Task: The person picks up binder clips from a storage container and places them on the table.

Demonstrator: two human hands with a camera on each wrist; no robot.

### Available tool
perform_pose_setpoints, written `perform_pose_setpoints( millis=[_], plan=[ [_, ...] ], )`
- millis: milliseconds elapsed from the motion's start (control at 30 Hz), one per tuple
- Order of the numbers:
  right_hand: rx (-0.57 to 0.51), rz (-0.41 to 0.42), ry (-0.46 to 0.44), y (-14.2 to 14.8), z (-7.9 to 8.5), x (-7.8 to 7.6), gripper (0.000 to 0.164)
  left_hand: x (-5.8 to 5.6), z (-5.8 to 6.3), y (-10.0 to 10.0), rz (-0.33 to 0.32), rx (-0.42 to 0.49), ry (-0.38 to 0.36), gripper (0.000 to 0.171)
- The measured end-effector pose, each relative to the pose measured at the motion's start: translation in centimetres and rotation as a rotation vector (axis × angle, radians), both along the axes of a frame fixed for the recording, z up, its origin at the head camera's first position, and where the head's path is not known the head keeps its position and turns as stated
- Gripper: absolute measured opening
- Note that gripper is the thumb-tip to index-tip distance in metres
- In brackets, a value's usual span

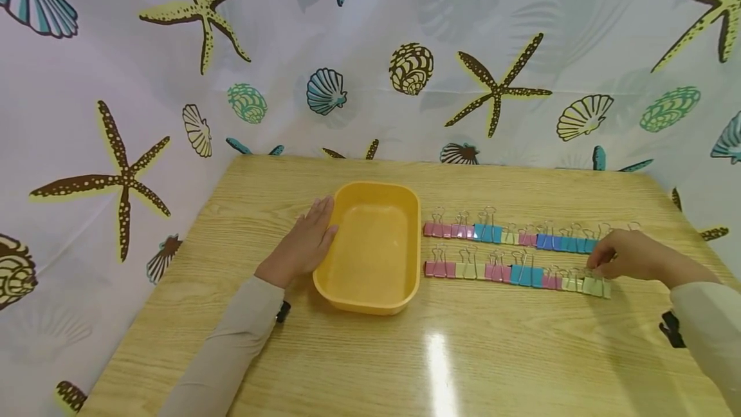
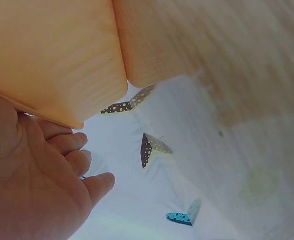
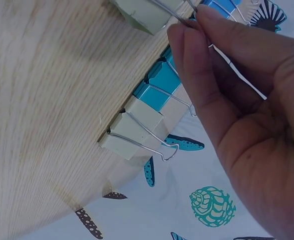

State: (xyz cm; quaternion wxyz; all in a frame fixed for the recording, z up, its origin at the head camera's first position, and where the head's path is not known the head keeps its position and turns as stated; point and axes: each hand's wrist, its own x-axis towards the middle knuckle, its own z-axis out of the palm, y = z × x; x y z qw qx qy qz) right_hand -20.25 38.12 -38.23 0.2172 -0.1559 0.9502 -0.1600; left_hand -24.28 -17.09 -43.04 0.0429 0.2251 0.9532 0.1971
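Note:
A yellow plastic tray (image 1: 370, 243) stands on the table, and my left hand (image 1: 307, 237) rests along its left rim with fingers extended. In the left wrist view that hand (image 2: 36, 175) lies against the tray's side (image 2: 51, 60). To the right, my right hand (image 1: 633, 255) pinches the wire handle of a pale green binder clip (image 1: 595, 287) at the right end of the front row. The right wrist view shows thumb and fingers of the right hand (image 3: 237, 90) closed on that wire, the clip's body (image 3: 144, 12) partly cut off by the frame.
Two rows of coloured binder clips run right of the tray: a back row (image 1: 489, 233) and a front row (image 1: 527, 275), in pink, blue and pale yellow-green. A pale green clip (image 3: 131, 127) ends the back row. A patterned cloth (image 1: 370, 69) hangs behind the wooden table (image 1: 521, 352).

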Motion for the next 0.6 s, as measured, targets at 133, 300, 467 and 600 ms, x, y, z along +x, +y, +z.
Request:
perform_pose_setpoints(
  millis=[133,300,467,600],
  plan=[
    [-0.006,-0.002,0.001,-0.1,0.0,0.0,0.007,0.0,0.1,0.1,0.001,-0.001,-0.006,0.059],
    [-0.003,0.006,0.027,-0.3,-0.1,0.0,0.013,0.0,0.0,0.0,0.001,-0.004,-0.009,0.06],
    [0.041,0.032,0.063,-0.9,0.2,0.1,0.019,-0.3,-0.5,-0.4,0.003,0.01,-0.012,0.062],
    [0.089,0.021,0.126,-1.7,0.6,0.5,0.03,-0.2,-0.8,-0.7,-0.008,0.044,0.02,0.064]
  ],
)
